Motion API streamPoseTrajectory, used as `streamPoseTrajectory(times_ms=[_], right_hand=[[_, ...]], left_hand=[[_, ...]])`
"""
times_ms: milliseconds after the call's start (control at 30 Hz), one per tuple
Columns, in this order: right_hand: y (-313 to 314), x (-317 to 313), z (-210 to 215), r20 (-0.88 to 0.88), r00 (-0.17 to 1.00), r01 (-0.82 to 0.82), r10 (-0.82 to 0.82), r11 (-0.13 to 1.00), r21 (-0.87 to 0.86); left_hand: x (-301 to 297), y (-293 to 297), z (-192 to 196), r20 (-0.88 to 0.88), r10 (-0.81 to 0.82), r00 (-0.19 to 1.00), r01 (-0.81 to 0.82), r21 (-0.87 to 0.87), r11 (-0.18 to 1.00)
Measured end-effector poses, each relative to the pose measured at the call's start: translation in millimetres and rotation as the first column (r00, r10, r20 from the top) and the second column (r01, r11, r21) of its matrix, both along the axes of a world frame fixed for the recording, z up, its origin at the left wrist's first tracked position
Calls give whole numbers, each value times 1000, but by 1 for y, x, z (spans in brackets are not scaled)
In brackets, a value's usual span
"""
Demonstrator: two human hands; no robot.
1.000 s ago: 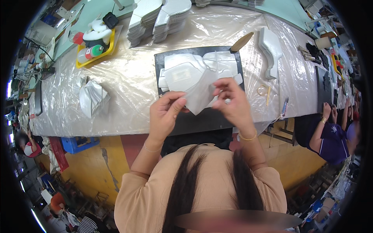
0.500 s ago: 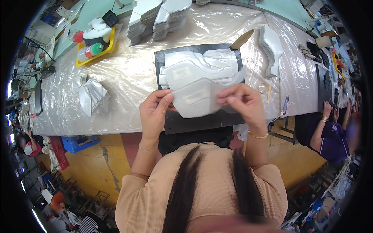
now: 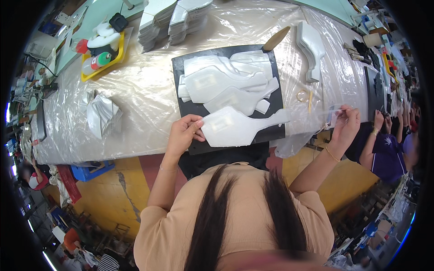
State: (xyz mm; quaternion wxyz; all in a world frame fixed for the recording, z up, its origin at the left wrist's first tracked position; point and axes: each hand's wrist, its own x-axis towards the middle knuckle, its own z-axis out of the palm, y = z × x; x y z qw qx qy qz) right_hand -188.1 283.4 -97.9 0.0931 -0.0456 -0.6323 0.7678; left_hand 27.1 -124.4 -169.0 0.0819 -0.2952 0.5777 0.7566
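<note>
My left hand (image 3: pixel 185 132) is closed on the left edge of a white flat cut piece (image 3: pixel 231 128), thumb on top. The piece is broad at the left, narrows to a strip at the right, and has a small pale rectangle near its middle. It lies over the front of a black board (image 3: pixel 217 146). Out to the right, my right hand (image 3: pixel 346 127) pinches a thin see-through film (image 3: pixel 312 114) that trails back toward the piece's narrow end; whether they still touch, I cannot tell. Similar white pieces (image 3: pixel 246 79) lie overlapping on the board.
A wooden-handled tool (image 3: pixel 276 39) lies at the board's far right corner. Stacks of white pieces (image 3: pixel 156 22) stand at the back, another stack (image 3: pixel 311 49) at right. Left are a yellow tray (image 3: pixel 105 66) with bottles and a crumpled white bundle (image 3: pixel 102 116). Plastic sheeting (image 3: pixel 144 99) covers the table.
My right hand has swung away to the right, drawing the see-through film off the white piece. My left hand still grips the piece, which now shows its full outline, narrow end included.
</note>
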Motion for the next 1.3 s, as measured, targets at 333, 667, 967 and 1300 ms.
streamPoseTrajectory(times_ms=[333,667,967,1300], right_hand=[[10,-19,8,-138,963,235,-231,972,18],[-146,44,-28,80,969,-247,235,874,419],[-180,109,-42,124,560,-487,819,205,849],[-188,96,-56,101,582,-332,807,122,935]], left_hand=[[8,-9,13,157,-91,983,155,-462,873],[-45,22,10,-170,-226,959,-31,-857,514],[-60,17,25,-290,260,921,-299,-101,949],[-52,1,46,-268,392,880,-338,227,913]])
